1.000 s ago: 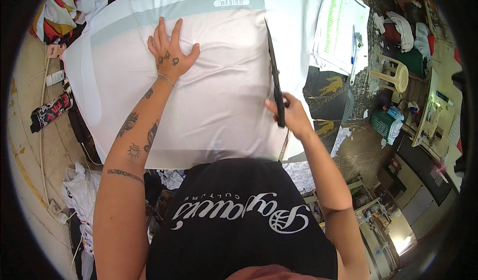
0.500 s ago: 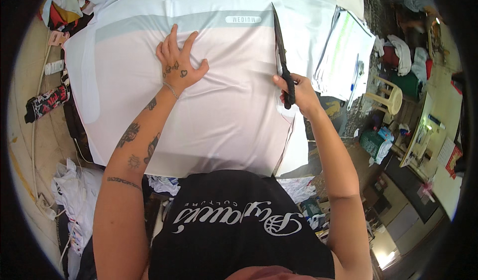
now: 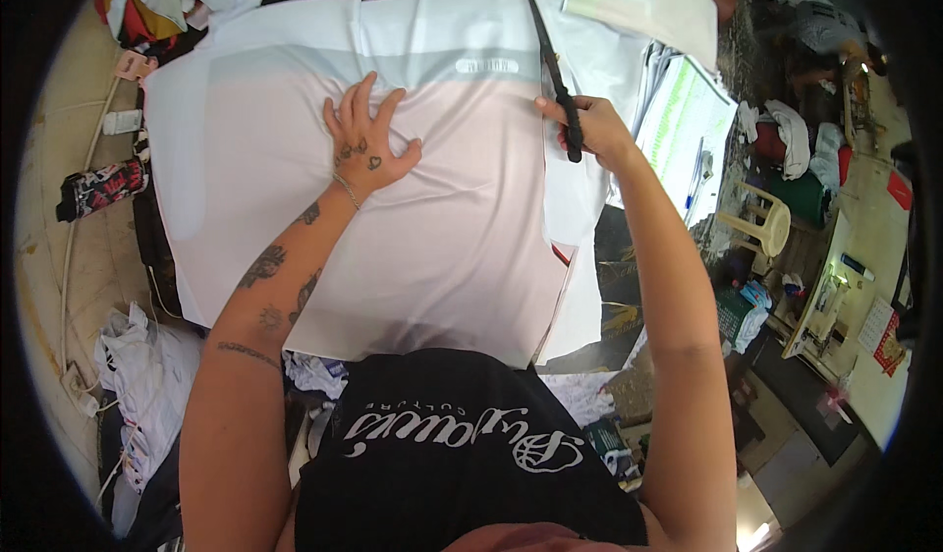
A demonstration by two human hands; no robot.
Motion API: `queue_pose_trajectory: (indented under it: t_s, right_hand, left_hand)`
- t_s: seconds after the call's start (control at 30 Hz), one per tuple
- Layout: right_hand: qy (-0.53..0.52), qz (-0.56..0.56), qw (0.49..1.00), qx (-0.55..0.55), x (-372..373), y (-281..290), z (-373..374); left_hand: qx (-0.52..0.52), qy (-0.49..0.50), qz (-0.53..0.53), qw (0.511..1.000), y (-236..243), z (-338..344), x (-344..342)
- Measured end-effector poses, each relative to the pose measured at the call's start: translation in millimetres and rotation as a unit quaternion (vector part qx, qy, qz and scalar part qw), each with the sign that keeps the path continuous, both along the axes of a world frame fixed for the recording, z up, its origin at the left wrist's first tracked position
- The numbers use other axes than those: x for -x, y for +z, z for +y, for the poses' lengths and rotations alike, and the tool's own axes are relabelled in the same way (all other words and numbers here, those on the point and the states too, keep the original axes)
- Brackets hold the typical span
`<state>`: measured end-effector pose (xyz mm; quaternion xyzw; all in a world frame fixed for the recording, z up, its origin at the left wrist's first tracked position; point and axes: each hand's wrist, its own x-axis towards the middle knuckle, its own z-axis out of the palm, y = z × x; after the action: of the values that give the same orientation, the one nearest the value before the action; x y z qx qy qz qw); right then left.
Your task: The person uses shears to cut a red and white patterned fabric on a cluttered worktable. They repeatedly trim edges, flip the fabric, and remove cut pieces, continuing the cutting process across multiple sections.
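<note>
A large white fabric panel (image 3: 462, 248) with a pale grey band near its far end lies spread flat in front of me. My left hand (image 3: 366, 144) presses palm-down on the middle of it, fingers apart. My right hand (image 3: 589, 130) grips the handles of long black scissors (image 3: 550, 66), whose blades point away from me along the fabric's right side. Behind the scissors a cut runs down the right side, and a narrow white strip (image 3: 580, 287) hangs apart from the panel.
White paper sheets (image 3: 643, 2) lie at the far right. Crumpled fabric scraps (image 3: 147, 365) sit at the lower left, a dark printed roll (image 3: 98, 187) at the left. A white plastic chair (image 3: 756, 223) and cluttered tables (image 3: 835, 297) stand to the right.
My right hand has moved the scissors forward along the fabric's right side, lengthening the cut. My left hand has slid forward on the panel.
</note>
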<state>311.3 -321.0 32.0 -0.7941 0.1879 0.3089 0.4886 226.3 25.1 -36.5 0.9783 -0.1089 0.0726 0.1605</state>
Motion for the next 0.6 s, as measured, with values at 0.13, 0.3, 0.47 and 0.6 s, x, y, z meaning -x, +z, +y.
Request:
queue_pose_trajectory:
  t_s: [0.13, 0.3, 0.47, 0.6]
  right_hand:
    - [0.084, -0.242, 0.937, 0.237, 56.8, -21.5, -7.6]
    - [0.064, -0.221, 0.934, 0.274, 320.9, -35.3, -61.7]
    - [0.043, -0.060, 0.949, 0.305, 600.0, 2.8, -101.2]
    - [-0.007, -0.147, 0.935, 0.321, 651.1, 7.4, -90.4]
  left_hand:
    - [0.025, 0.002, 0.009, 1.000, 5.6, -2.8, -1.5]
    - [0.009, -0.007, 0.078, 0.997, 23.2, 16.7, -6.0]
    - [0.172, 0.097, -0.075, 0.977, 31.1, 159.8, 92.9]
    - [0.275, 0.501, 0.024, 0.820, 16.9, 295.7, 262.9]
